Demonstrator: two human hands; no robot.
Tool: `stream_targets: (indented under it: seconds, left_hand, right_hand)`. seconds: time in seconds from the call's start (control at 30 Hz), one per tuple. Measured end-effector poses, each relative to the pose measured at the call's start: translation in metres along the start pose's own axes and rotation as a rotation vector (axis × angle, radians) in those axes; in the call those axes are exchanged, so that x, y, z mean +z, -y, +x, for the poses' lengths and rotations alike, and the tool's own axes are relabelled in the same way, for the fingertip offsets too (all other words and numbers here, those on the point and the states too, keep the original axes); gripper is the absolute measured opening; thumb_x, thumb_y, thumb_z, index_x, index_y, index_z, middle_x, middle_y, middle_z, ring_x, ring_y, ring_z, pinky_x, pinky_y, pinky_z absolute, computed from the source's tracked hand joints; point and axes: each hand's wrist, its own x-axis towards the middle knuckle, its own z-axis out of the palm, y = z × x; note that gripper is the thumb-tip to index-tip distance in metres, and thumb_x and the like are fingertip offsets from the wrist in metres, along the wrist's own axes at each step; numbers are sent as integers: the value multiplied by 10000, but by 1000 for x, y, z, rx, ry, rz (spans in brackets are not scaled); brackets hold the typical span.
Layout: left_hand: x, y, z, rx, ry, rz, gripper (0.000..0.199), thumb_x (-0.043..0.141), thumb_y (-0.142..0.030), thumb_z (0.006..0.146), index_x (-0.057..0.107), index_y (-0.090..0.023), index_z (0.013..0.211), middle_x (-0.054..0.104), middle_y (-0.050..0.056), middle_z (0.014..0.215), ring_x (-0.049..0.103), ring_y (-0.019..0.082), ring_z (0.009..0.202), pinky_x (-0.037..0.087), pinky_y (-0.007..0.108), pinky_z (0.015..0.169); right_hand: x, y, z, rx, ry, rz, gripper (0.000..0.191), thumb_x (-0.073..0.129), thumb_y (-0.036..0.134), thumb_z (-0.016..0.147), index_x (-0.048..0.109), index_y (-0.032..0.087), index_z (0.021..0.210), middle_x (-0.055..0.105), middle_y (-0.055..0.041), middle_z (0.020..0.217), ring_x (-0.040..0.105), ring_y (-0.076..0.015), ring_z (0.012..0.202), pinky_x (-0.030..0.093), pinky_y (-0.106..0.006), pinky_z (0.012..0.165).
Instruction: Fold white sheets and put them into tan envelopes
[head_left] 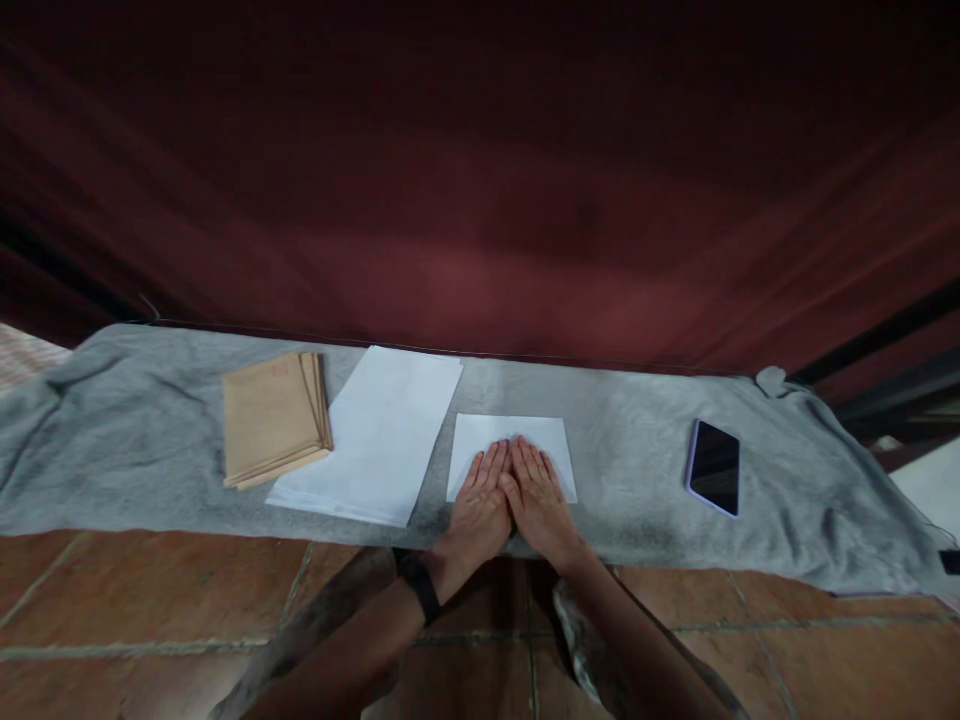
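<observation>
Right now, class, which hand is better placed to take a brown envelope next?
Probably the left hand: both hands press the smaller white paper, but it lies nearer the brown envelopes than the right hand.

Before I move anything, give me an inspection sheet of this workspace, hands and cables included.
Surface: grey cloth, rumpled towards both ends.
Job's things: small white paper under the hands; larger white sheets and overlapping brown envelopes to its left.
Clutter: phone, screen dark, lying right of the papers.
Hands: left hand and right hand flat, side by side, on the small paper.
Cables: thin line at far right, possibly a cable.
Surroundings: dark red fabric behind, tiled floor in front.
</observation>
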Motion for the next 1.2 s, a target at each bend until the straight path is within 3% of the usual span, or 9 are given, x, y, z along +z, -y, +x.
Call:
stream_targets:
  seconds: [0.17, 0.37, 0.7, 1.2]
  left_hand:
    - [-4, 8, -1, 15, -3, 31, 611, 336, -161, 986, 293, -81, 1590, 364, 144, 1641, 277, 238, 1548, 261, 479, 1273]
    - [-11, 27, 0, -55, -51, 60, 607, 337, -329, 1051, 271, -81, 1601, 357, 170, 1636, 289, 259, 1542, 309, 473, 1251]
    - [-14, 44, 0, -116, -65, 57, 613, 328, -372, 1056, 322, -56, 1582, 388, 186, 1617, 312, 276, 1535, 329, 466, 1240]
    - [-14, 44, 1, -154, -93, 18, 615, 369, -383, 1044, 352, -58, 1567, 414, 206, 1596, 356, 307, 1513, 342, 515, 1233]
  right_hand:
    - [-2, -2, -5, 25, 4, -66, 572, 240, 362, 1094, 343, 99, 1591, 361, -143, 1642, 340, -242, 1524, 255, -455, 1261]
    - [-2, -18, -8, 20, -96, -141, 613, 333, 385, 1082, 263, 96, 1618, 399, -181, 1616, 381, -277, 1500, 291, -479, 1231]
    - [-1, -43, -16, 82, -113, -227, 642, 307, 448, 1085, 303, 60, 1597, 400, -197, 1612, 395, -310, 1481, 296, -487, 1213]
    - [-9, -65, -22, 204, -111, -221, 641, 265, 454, 1085, 394, 38, 1554, 433, -226, 1585, 420, -355, 1459, 284, -559, 1211]
